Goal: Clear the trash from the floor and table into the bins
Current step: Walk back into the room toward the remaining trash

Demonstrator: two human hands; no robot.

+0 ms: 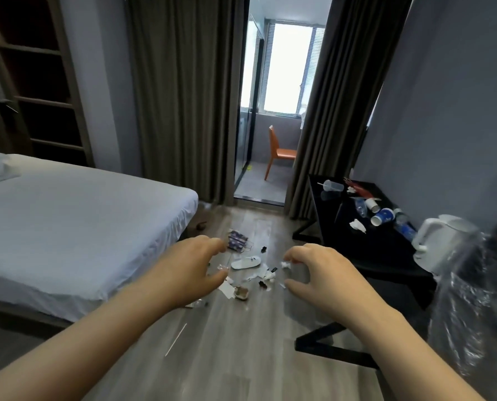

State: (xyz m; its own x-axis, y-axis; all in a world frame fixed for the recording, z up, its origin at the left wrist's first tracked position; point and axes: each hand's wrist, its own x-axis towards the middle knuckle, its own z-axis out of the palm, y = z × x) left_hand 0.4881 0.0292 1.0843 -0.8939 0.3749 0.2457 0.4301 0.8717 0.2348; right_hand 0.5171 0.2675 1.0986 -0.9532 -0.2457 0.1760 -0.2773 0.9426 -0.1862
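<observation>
Trash lies scattered on the wooden floor (241, 342) ahead: a patterned wrapper (237, 241), a white slipper (245, 262), paper scraps (258, 275), a crumpled brown cup (241, 292) and a thin white straw (176, 340). The black table (380, 247) at right carries paper cups (381, 217), a clear plastic cup (332, 186), plastic bottles (405, 225) and tissue (357, 225). My left hand (188, 270) and my right hand (319, 273) reach forward above the floor, fingers loosely curled, holding nothing. No bin shows.
A bed (67, 227) with white sheets fills the left side. A white kettle (438, 241) stands on the table's near end, and crinkled clear plastic (472, 314) hangs at the right edge. Curtains frame a doorway to a balcony with an orange chair (279, 151).
</observation>
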